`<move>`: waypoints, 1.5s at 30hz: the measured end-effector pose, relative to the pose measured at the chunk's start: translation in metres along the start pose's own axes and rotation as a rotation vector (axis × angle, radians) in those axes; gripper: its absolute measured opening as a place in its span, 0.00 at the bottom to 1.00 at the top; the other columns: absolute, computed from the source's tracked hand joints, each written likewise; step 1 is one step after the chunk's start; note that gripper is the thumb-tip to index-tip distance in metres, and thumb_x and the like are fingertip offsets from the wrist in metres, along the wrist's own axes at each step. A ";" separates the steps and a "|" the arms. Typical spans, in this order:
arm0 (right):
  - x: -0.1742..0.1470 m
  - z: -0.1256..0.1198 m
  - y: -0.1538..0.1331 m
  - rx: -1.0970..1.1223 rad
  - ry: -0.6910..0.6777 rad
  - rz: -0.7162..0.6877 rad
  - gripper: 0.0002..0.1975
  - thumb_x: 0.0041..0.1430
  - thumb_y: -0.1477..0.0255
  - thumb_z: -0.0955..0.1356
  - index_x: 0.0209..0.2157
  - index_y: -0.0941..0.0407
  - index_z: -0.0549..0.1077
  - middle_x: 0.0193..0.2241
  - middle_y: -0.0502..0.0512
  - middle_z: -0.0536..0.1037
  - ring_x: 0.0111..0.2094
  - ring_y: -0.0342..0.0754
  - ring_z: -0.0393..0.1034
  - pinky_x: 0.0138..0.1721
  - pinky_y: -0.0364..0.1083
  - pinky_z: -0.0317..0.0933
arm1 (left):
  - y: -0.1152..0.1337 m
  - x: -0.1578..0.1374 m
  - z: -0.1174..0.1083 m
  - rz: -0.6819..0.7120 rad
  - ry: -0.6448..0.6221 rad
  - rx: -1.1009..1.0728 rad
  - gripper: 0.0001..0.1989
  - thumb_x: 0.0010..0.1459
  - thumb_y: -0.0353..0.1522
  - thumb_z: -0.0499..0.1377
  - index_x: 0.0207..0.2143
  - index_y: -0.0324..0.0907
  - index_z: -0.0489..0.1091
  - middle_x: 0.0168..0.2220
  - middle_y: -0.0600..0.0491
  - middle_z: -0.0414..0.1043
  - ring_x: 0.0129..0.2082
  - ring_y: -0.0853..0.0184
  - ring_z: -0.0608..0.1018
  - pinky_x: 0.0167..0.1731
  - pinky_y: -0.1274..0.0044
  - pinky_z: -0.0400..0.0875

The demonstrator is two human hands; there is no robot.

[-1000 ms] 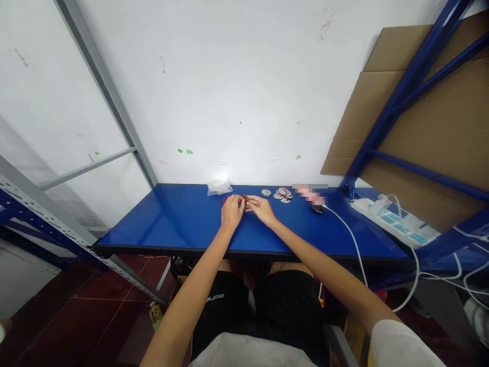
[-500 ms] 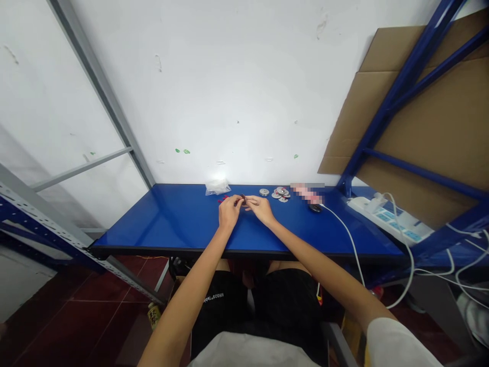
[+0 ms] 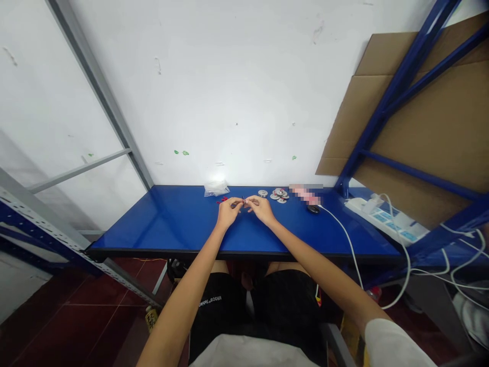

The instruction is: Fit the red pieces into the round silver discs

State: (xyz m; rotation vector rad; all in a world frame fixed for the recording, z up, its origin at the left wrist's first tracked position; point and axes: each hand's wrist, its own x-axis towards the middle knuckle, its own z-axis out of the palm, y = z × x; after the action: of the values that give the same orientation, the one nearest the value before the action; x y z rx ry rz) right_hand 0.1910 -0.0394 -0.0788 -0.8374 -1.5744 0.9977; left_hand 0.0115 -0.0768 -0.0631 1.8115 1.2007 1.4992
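Over the middle of the blue table (image 3: pixel 153 224), my left hand (image 3: pixel 229 210) and my right hand (image 3: pixel 260 207) meet with fingertips almost touching. Between them they pinch a small, thin, dark disc-like piece (image 3: pixel 244 202), seen nearly edge-on and mostly covered by the fingers. Small red pieces (image 3: pixel 222 200) lie just behind my left hand. Behind my right hand are a single round silvery disc (image 3: pixel 263 193) and a pile of similar discs (image 3: pixel 279 194) with red marks.
A clear plastic bag (image 3: pixel 216 188) lies against the wall. To the right are a blurred pink item (image 3: pixel 304 194), a round black object (image 3: pixel 313 209) and a white cable (image 3: pixel 346 232). A white power strip (image 3: pixel 385 219) sits by the blue frame (image 3: pixel 367 132).
The dark piece between my fingers has turned to look thinner, closer to edge-on. My hands stay in nearly the same place; the whole view has shifted slightly.
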 end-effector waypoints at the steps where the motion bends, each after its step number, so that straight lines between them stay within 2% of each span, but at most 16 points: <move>1: 0.000 0.000 0.000 -0.047 -0.012 -0.030 0.16 0.64 0.54 0.71 0.39 0.54 0.79 0.36 0.56 0.84 0.38 0.54 0.82 0.33 0.49 0.77 | 0.000 0.000 0.001 -0.011 0.008 -0.014 0.07 0.64 0.32 0.63 0.41 0.43 0.81 0.40 0.50 0.84 0.31 0.65 0.84 0.29 0.76 0.81; 6: -0.001 0.001 -0.002 -0.212 -0.047 -0.141 0.12 0.69 0.58 0.66 0.40 0.52 0.74 0.38 0.55 0.82 0.38 0.51 0.79 0.42 0.51 0.77 | -0.001 0.000 0.003 -0.012 0.036 0.007 0.05 0.63 0.31 0.62 0.41 0.43 0.78 0.37 0.52 0.82 0.33 0.66 0.84 0.28 0.78 0.79; 10: -0.003 0.003 -0.004 -0.081 -0.092 -0.098 0.12 0.66 0.59 0.69 0.42 0.52 0.74 0.39 0.55 0.82 0.41 0.52 0.81 0.45 0.51 0.77 | -0.001 -0.001 0.000 0.033 0.053 0.090 0.05 0.64 0.32 0.62 0.39 0.44 0.78 0.36 0.52 0.82 0.34 0.67 0.83 0.35 0.77 0.80; 13: -0.004 0.004 -0.004 -0.011 -0.107 -0.059 0.14 0.61 0.61 0.73 0.45 0.53 0.77 0.40 0.55 0.84 0.43 0.53 0.82 0.47 0.52 0.77 | 0.002 -0.001 -0.001 0.054 0.088 0.124 0.05 0.63 0.32 0.62 0.38 0.43 0.79 0.36 0.52 0.83 0.35 0.66 0.83 0.36 0.77 0.79; 19: -0.002 0.000 -0.003 0.042 -0.039 0.025 0.19 0.53 0.59 0.79 0.43 0.55 0.83 0.38 0.57 0.86 0.41 0.57 0.84 0.39 0.52 0.78 | 0.001 0.000 -0.001 -0.020 0.037 -0.006 0.09 0.63 0.37 0.63 0.39 0.42 0.80 0.35 0.51 0.82 0.30 0.66 0.82 0.30 0.77 0.77; 23: -0.002 -0.002 -0.004 0.067 -0.041 0.043 0.23 0.50 0.57 0.80 0.44 0.55 0.85 0.38 0.58 0.87 0.39 0.56 0.83 0.39 0.53 0.78 | -0.007 0.003 -0.002 -0.096 -0.007 -0.134 0.12 0.60 0.41 0.66 0.38 0.41 0.81 0.33 0.50 0.82 0.27 0.65 0.80 0.30 0.74 0.77; 30: 0.000 -0.004 -0.004 0.033 -0.011 0.008 0.19 0.56 0.53 0.77 0.35 0.56 0.83 0.33 0.58 0.86 0.34 0.55 0.82 0.35 0.51 0.77 | -0.012 0.005 -0.003 -0.118 -0.088 -0.233 0.16 0.59 0.44 0.68 0.38 0.40 0.81 0.33 0.49 0.82 0.30 0.63 0.81 0.33 0.72 0.79; 32: 0.000 -0.003 -0.003 -0.034 -0.029 0.000 0.18 0.59 0.53 0.75 0.35 0.55 0.82 0.32 0.57 0.85 0.34 0.54 0.82 0.33 0.50 0.75 | -0.008 0.004 -0.002 -0.112 -0.072 -0.190 0.14 0.62 0.42 0.66 0.40 0.41 0.81 0.34 0.49 0.82 0.31 0.63 0.82 0.32 0.72 0.79; 35: -0.002 -0.001 -0.004 -0.168 -0.070 -0.063 0.15 0.67 0.56 0.70 0.38 0.54 0.78 0.32 0.55 0.84 0.33 0.51 0.81 0.34 0.48 0.74 | 0.003 -0.001 0.000 -0.016 0.051 0.000 0.09 0.67 0.36 0.61 0.44 0.43 0.79 0.40 0.49 0.83 0.38 0.62 0.83 0.38 0.72 0.79; 37: -0.004 0.001 -0.005 -0.237 -0.092 -0.120 0.12 0.70 0.59 0.67 0.40 0.53 0.76 0.34 0.55 0.84 0.35 0.51 0.81 0.38 0.48 0.74 | 0.011 -0.004 0.001 0.083 0.128 0.160 0.09 0.67 0.32 0.60 0.48 0.44 0.77 0.46 0.48 0.81 0.42 0.62 0.83 0.44 0.71 0.79; 39: -0.005 0.001 -0.005 -0.298 -0.094 -0.172 0.10 0.71 0.61 0.66 0.41 0.52 0.75 0.37 0.55 0.84 0.38 0.51 0.81 0.43 0.50 0.74 | 0.015 -0.006 0.002 0.152 0.141 0.282 0.10 0.66 0.30 0.60 0.49 0.44 0.76 0.48 0.47 0.79 0.45 0.61 0.81 0.48 0.69 0.77; 42: -0.004 -0.002 -0.006 -0.364 -0.081 -0.207 0.09 0.71 0.62 0.67 0.42 0.51 0.75 0.40 0.55 0.84 0.41 0.53 0.81 0.48 0.51 0.73 | 0.014 -0.007 0.003 0.169 0.109 0.361 0.11 0.65 0.28 0.60 0.48 0.45 0.75 0.46 0.47 0.79 0.46 0.60 0.80 0.51 0.69 0.76; 45: -0.003 -0.006 -0.007 -0.384 -0.067 -0.191 0.09 0.73 0.62 0.65 0.43 0.51 0.76 0.41 0.55 0.84 0.43 0.53 0.81 0.49 0.52 0.72 | 0.009 -0.005 0.004 0.096 0.080 0.332 0.13 0.65 0.27 0.60 0.50 0.47 0.74 0.38 0.51 0.79 0.38 0.62 0.81 0.46 0.71 0.75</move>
State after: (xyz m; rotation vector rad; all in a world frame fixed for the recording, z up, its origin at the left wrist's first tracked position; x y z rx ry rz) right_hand 0.1970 -0.0435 -0.0731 -0.8973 -1.8984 0.5999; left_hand 0.0176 -0.0850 -0.0599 2.0634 1.4946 1.5070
